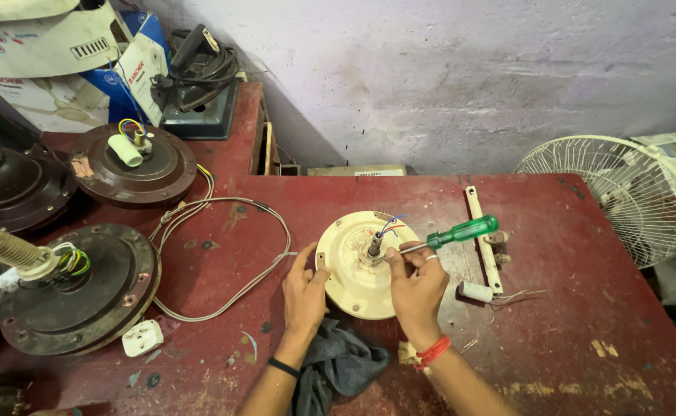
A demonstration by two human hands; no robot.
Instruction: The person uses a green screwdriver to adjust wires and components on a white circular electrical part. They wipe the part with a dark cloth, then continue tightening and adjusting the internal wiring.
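A cream round fan motor housing (351,270) lies flat on the red table (569,323), with a short shaft and blue and red wires at its centre. My left hand (304,293) grips the housing's left rim. My right hand (417,286) holds a screwdriver with a green handle (461,232), its metal tip near the shaft at the housing's centre. A red band is on my right wrist, a black one on my left.
Several dark brown fan motors (134,166) sit on the left, with a grey cable (234,293) looping between them. A white capacitor (475,291) and cream bracket (483,239) lie right of the housing. A grey cloth (338,362) lies below. A white fan guard (623,192) stands at the right.
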